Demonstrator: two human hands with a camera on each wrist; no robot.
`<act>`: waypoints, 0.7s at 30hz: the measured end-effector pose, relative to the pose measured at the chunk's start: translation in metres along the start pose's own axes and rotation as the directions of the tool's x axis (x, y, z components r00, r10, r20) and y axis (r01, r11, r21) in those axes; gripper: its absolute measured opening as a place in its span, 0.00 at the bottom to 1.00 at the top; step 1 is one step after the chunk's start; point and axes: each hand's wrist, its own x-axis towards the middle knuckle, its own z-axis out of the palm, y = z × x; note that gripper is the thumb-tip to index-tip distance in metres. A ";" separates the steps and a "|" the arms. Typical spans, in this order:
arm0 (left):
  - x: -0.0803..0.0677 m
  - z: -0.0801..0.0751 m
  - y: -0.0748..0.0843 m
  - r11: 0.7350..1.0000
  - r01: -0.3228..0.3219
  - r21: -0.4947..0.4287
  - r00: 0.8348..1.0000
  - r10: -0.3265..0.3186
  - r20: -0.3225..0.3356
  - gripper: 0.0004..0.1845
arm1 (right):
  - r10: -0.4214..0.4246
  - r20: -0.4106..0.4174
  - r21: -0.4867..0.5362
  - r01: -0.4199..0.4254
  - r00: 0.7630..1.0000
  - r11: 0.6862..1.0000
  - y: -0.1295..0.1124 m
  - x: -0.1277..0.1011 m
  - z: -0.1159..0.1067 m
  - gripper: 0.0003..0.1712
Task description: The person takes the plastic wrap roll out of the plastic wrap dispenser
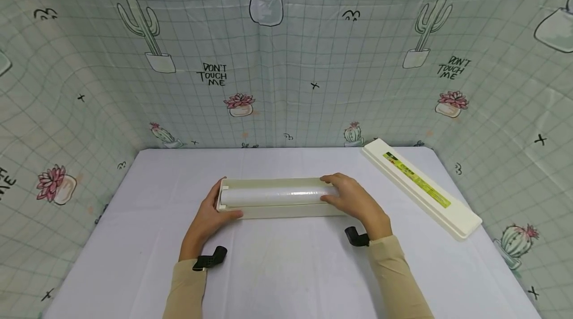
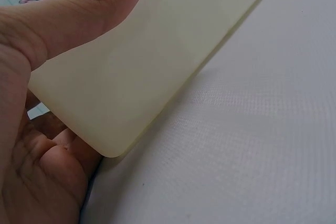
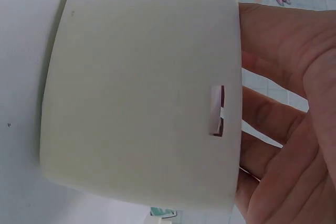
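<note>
Nearest the person, the left hand (image 1: 210, 214) grips the left end of the cling-film dispenser tray (image 1: 277, 209): its thumb lies along the near wall, and its fingers (image 2: 50, 153) curl round the end cap. The right hand (image 1: 353, 199) holds the tray's right end, its fingers curled over the top onto the roll of cling film (image 1: 277, 195) seated inside. The tray lies flat, lengthwise, on the white tabletop (image 1: 286, 269), about midway across it.

It looks like a light, stiff, smooth plastic shell, probably a little slippery, so gripping both short ends seems the surest hold; the film itself is thin and would crease or cling if pinched. The tray is long, cream-coloured and round-cornered, and the roll is glossy and translucent.

Beyond the tray and to its right, the matching lid (image 1: 421, 187) with a green-yellow label lies aslant, well apart from it.
</note>
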 end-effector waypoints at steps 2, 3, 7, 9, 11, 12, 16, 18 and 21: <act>0.000 0.000 -0.001 1.000 -0.004 0.001 1.000 0.004 0.000 0.61 | -0.005 0.002 -0.011 0.005 1.000 1.000 0.000 0.000 0.002 0.28; 0.001 0.000 -0.001 1.000 -0.006 0.001 1.000 0.006 -0.001 0.61 | -0.006 0.004 -0.016 0.006 1.000 1.000 0.000 0.000 0.002 0.27; 0.001 0.001 -0.001 1.000 -0.001 0.003 1.000 0.001 -0.004 0.61 | -0.010 0.008 -0.024 0.010 1.000 1.000 0.000 0.001 0.004 0.26; 0.001 0.000 -0.002 1.000 0.001 0.003 1.000 -0.001 -0.003 0.61 | -0.010 0.013 -0.023 0.010 1.000 1.000 0.000 0.001 0.004 0.26; 0.001 0.000 -0.002 1.000 0.001 0.003 1.000 -0.001 -0.001 0.61 | -0.008 0.018 -0.015 0.009 1.000 1.000 0.000 0.002 0.004 0.26; 0.001 0.000 -0.002 1.000 0.002 0.006 1.000 -0.002 -0.003 0.61 | -0.009 0.022 -0.012 0.009 1.000 1.000 0.000 0.002 0.004 0.26; 0.002 0.000 -0.003 1.000 0.001 0.010 1.000 -0.001 0.000 0.61 | -0.009 0.035 0.000 0.009 0.999 1.000 0.000 0.003 0.004 0.27; 0.001 0.000 -0.003 1.000 0.002 0.013 1.000 -0.002 -0.003 0.61 | -0.010 0.038 -0.002 0.010 0.999 1.000 0.000 0.004 0.005 0.27; 0.001 -0.001 -0.003 1.000 -0.007 0.014 1.000 0.007 0.002 0.61 | -0.007 0.039 0.000 0.007 0.999 1.000 -0.001 0.004 0.004 0.27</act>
